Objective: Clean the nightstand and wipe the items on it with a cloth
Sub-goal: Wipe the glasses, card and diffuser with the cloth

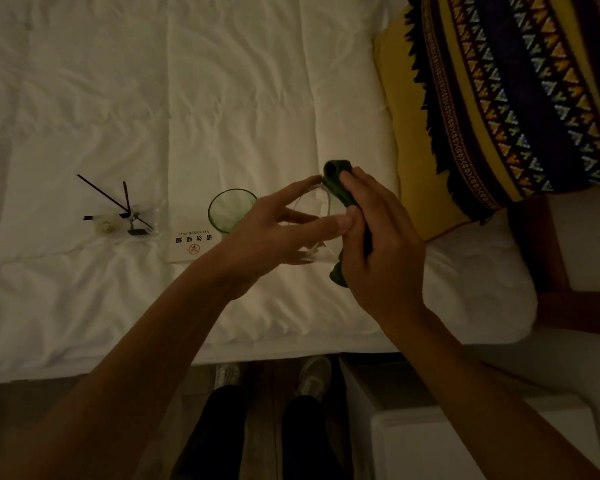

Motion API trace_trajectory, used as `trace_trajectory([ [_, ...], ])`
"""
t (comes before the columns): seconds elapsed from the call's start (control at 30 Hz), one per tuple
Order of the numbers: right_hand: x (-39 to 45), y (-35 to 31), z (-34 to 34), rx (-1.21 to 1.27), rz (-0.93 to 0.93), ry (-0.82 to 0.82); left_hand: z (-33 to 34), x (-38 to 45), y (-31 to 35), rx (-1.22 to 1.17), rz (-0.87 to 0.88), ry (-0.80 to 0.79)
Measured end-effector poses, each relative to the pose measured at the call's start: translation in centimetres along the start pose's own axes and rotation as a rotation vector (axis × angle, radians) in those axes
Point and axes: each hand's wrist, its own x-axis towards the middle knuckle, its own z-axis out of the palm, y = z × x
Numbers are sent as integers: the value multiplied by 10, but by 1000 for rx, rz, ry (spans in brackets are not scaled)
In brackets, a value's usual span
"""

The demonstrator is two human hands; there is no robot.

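Above the white bed, my left hand (274, 233) grips a clear glass (317, 206) tipped on its side, fingers spread around its wall. A dark green cloth (338, 183) is bunched in my right hand (378, 251) and pressed against the glass's rim and right side. A green-tinted glass (231, 211) stands upright on the sheet just left of my left hand. Next to it lies a white no-smoking card (192, 244). Farther left, a small clear diffuser bottle (132, 221) with black sticks rests on the sheet.
The white nightstand (420, 441) shows at the bottom right, below my right forearm. A yellow and purple patterned cushion (499, 98) and a white pillow (475, 271) fill the right side. My shoes (312, 377) stand on the floor at the bed's edge.
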Motion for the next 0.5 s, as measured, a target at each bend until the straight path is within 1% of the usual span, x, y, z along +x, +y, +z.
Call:
trace_trajectory([
  [0.1, 20, 0, -6, 107, 109, -105, 3, -3, -4, 61, 86, 90],
  [0.17, 35, 4, -8, 151, 246, -218, 6, -5, -7, 116, 129, 122],
  [0.2, 41, 7, -9, 192, 355, -290, 7, -6, -8, 130, 146, 129],
  [0.27, 48, 17, -11, 317, 646, -427, 9, -9, -7, 152, 198, 108],
  [0.33, 49, 27, -14, 504, 964, -561, 11, -13, -7, 203, 268, 56],
  [0.37, 47, 31, -16, 630, 1095, -613, 13, -14, -7, 224, 293, 35],
  [0.43, 40, 36, -17, 886, 1250, -649, 15, -14, -12, 205, 314, 34],
  [0.5, 31, 37, -12, 1077, 1295, -575, 15, -12, -21, 131, 327, 84],
])
